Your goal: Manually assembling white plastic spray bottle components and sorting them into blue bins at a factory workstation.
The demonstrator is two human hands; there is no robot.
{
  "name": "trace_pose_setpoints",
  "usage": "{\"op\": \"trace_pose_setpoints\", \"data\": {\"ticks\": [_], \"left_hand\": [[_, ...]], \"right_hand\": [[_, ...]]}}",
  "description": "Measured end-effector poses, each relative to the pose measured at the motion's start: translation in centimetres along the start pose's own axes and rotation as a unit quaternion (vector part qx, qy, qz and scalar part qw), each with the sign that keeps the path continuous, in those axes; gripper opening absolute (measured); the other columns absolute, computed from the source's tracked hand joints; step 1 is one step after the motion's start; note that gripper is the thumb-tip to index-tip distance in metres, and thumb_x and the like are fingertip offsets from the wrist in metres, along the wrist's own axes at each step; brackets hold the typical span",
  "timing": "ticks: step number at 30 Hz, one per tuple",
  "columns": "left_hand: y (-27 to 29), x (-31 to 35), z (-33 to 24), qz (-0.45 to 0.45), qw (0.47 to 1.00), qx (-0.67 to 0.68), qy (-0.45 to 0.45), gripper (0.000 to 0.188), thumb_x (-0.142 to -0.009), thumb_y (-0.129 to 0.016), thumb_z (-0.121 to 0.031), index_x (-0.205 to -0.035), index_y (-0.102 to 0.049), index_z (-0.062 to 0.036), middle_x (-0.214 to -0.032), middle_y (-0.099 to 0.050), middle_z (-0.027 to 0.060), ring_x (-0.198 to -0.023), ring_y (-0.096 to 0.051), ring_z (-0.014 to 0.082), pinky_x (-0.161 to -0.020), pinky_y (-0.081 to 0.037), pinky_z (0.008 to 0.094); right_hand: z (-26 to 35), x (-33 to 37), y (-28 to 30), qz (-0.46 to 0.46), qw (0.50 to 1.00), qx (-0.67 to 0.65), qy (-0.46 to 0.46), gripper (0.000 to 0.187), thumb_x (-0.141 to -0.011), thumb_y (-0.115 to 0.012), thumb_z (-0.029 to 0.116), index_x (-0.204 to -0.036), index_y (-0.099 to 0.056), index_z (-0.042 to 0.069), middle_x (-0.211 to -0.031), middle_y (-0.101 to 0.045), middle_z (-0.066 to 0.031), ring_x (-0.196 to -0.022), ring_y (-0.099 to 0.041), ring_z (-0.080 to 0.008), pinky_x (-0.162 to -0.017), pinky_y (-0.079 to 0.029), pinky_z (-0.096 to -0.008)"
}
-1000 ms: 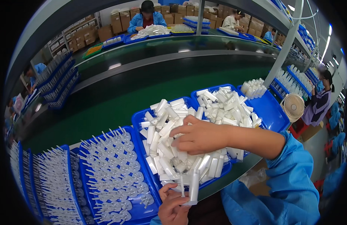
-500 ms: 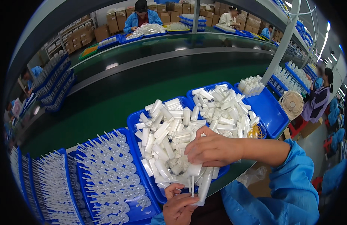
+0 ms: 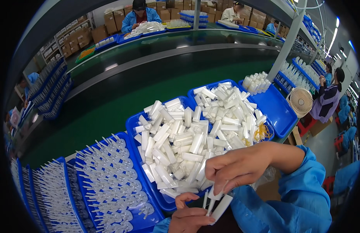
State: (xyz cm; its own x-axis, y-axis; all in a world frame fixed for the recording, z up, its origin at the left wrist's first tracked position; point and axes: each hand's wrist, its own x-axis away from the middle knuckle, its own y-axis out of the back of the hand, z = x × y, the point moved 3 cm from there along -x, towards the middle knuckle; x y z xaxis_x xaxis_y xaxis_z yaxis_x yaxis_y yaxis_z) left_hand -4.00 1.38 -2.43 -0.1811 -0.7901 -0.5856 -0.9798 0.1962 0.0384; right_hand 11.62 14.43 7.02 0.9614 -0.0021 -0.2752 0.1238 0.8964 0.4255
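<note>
Low in front of me, my left hand [image 3: 189,217] is closed with its fingertips pinched around slim white stems [image 3: 205,199]. A smooth white tube [image 3: 222,209] slants up beside its fingertips, and part of it is hidden. Above it, my right hand [image 3: 240,167] grips a short white piece [image 3: 215,193], pointing down over the stems; I cannot tell whether they touch. A blue tray [image 3: 130,126] heaped with loose white tubes [image 3: 174,143] lies just beyond both hands. Left of it, another blue tray [image 3: 149,221] holds rows of stemmed parts with clear round bases [image 3: 110,182].
A second blue tray [image 3: 192,93] of white tubes, with yellow bands [image 3: 262,133] at its corner, sits farther right. Past it are a blue tray [image 3: 275,112] with upright tubes [image 3: 256,82] and a beige fan [image 3: 300,100]. A green conveyor [image 3: 110,97] runs behind; co-workers sit across it.
My right hand has moved right and down, away from the tube heap. The white piece in it is lower, close to my left hand. The view has shifted slightly.
</note>
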Motion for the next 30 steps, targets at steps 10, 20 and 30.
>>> {"op": "trace_pose_setpoints", "data": {"ticks": [10, 20, 30], "left_hand": [[-0.6, 0.1, -1.7, -0.111, 0.990, -0.069, 0.056, 0.014, -0.068, -0.071, -0.016, -0.077, -0.061, -0.0110, -0.103, -0.054, 0.0138, -0.104, -0.043, 0.0336, -0.091, -0.029, 0.0490], [1.2, 0.0, -2.6, -0.203, 0.973, -0.096, 0.060, 0.017, -0.077, -0.066, -0.016, -0.077, -0.051, -0.0077, -0.095, -0.059, 0.0161, -0.113, -0.042, 0.0423, -0.095, -0.027, 0.0535], [1.5, 1.5, -2.5, -0.296, 0.954, -0.027, 0.051, 0.016, -0.077, -0.067, -0.015, -0.085, -0.059, -0.0051, -0.083, -0.061, 0.0130, -0.109, -0.047, 0.0414, -0.095, -0.029, 0.0514]], "right_hand": [[1.8, -1.9, -4.5, 0.092, 0.996, 0.021, -0.008, 0.015, -0.088, -0.049, 0.009, -0.100, -0.055, 0.004, -0.097, -0.042, -0.0116, -0.085, -0.046, -0.0244, -0.078, -0.029, -0.0338], [-6.8, -6.5, 0.2, -0.218, 0.864, 0.415, -0.185, 0.043, -0.076, -0.062, 0.042, -0.091, -0.055, 0.003, -0.111, -0.047, -0.0140, -0.112, -0.035, -0.0285, -0.088, -0.025, -0.0421], [-7.3, -7.7, -0.2, -0.168, 0.894, 0.390, -0.142, 0.027, -0.065, -0.073, 0.024, -0.081, -0.056, 0.009, -0.112, -0.051, -0.0120, -0.112, -0.040, -0.0255, -0.087, -0.025, -0.0433]]}}
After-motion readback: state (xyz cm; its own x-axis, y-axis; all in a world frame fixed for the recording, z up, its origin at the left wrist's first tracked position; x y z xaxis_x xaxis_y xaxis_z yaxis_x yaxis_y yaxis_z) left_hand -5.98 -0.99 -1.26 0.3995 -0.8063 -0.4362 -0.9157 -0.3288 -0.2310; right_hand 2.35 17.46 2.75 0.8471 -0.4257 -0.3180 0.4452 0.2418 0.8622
